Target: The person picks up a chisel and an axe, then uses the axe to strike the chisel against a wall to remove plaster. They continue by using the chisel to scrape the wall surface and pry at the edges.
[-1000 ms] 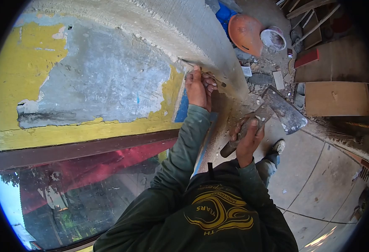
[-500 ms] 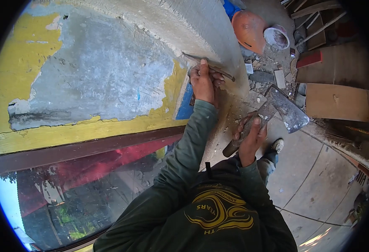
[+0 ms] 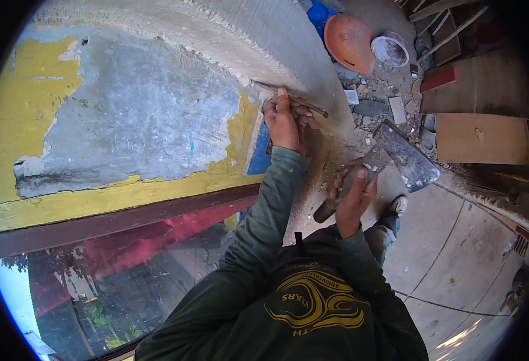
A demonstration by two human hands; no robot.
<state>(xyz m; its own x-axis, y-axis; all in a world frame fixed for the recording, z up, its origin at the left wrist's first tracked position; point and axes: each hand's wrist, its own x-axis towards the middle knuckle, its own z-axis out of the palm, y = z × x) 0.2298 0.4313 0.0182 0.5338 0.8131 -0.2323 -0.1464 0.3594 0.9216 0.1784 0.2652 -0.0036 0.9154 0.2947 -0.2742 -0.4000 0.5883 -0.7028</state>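
My left hand (image 3: 284, 123) is closed round a thin metal chisel (image 3: 317, 109). The chisel's far tip rests at the rough seam between the grey plaster ledge (image 3: 264, 36) and the painted wall (image 3: 138, 108), where yellow paint has peeled from a wide grey patch. Lower and to the right, my right hand (image 3: 354, 201) grips the short, thick handle of an axe (image 3: 405, 155). Its broad, dust-whitened metal head points away from me, apart from the chisel. A blue painted strip (image 3: 258, 150) shows beside my left wrist.
Rubble and broken tile (image 3: 396, 110) litter the ground beyond the ledge. An orange tub (image 3: 348, 45) and a white bucket (image 3: 390, 49) stand at the back. Wooden boards (image 3: 484, 138) lean at the right. Below the wall is a glass pane (image 3: 156, 277).
The view has shifted slightly, so the wall and both hands sit a little further left. Both hands keep their tools; the chisel's tip remains at the seam.
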